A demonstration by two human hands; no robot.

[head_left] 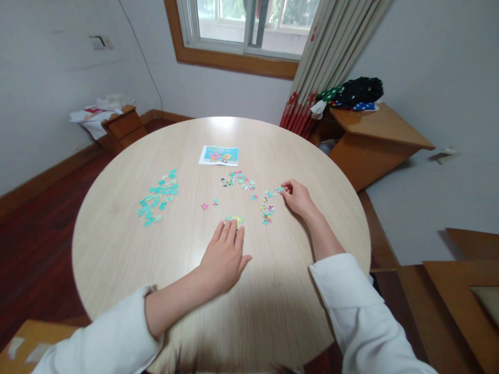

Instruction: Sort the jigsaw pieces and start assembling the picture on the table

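Observation:
My left hand (226, 252) lies flat on the table, its fingertips on a small cluster of yellow and teal jigsaw pieces (235, 219). My right hand (298, 197) pinches a small jigsaw piece (279, 190) between thumb and fingers at the right of the scattered pieces. Just below it sits a group of yellow, pink and teal pieces (267, 213). Farther back lies a mixed strip of pieces (241, 180). A pink piece (205, 206) and a teal-and-pink piece (215, 202) rest apart, left of centre. Many teal pieces (158, 200) spread out on the left.
A printed picture sheet (219, 156) with cartoon figures lies toward the back of the round wooden table (187, 322). Beyond the table stand a wooden cabinet (384, 130) with cloths on top, a small wooden stand (122, 127) and a long curtain (312, 67) by the window.

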